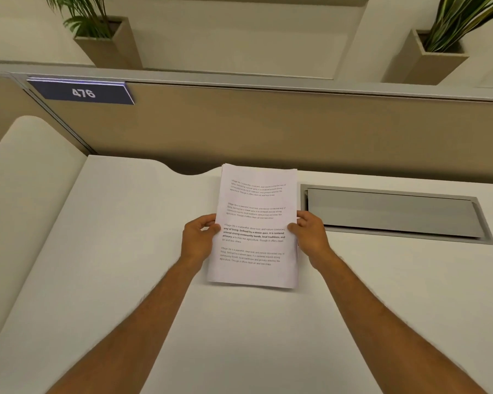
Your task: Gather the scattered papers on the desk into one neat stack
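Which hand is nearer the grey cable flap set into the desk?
Right. The right hand grips the paper stack's right edge, beside the cable flap's near-left corner; the left hand holds the stack's far edge.

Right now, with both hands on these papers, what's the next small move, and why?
Probably lower the stack flat onto the desk: left hand and right hand grip its side edges, sheets look nearly aligned, and no loose papers show.
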Available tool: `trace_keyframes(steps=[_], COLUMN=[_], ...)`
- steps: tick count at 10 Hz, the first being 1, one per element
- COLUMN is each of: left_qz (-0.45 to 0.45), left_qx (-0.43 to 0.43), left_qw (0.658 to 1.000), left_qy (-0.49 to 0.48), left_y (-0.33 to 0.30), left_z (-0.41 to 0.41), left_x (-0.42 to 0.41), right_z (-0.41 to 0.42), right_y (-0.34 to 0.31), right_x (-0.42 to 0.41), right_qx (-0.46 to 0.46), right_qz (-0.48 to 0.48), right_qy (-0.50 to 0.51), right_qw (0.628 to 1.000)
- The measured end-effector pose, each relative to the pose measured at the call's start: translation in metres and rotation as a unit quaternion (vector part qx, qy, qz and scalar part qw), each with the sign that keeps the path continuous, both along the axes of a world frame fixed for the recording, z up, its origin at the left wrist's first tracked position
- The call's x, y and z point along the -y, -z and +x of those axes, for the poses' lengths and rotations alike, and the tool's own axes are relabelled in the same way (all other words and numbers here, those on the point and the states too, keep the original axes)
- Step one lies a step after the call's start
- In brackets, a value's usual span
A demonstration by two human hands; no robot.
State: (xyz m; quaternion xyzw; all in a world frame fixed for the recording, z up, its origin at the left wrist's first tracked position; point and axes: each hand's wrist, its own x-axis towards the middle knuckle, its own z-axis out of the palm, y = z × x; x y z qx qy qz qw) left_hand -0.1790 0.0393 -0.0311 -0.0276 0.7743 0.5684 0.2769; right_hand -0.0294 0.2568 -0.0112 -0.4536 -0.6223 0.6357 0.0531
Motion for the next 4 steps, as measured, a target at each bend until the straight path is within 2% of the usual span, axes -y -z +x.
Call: trace_keyframes(steps=[2,4], left_qz=[-0.027,-0.157], left_qx=[-0.002,-0.085], left_qw=[1.000,0.983], left_qy=[0.004,0.030], left_y=[0.018,0.003], left_z=[-0.010,-0.002], left_x=[-0.012,-0.016], right_z=[-0.010,-0.006], right_y=[0.017,0.008], right_x=[-0.010,-0.007], right_qx=[0.020,0.061], right_qz=[0.021,0.095], right_qy=[-0.017,-0.046], right_qw=[0.999,0.993])
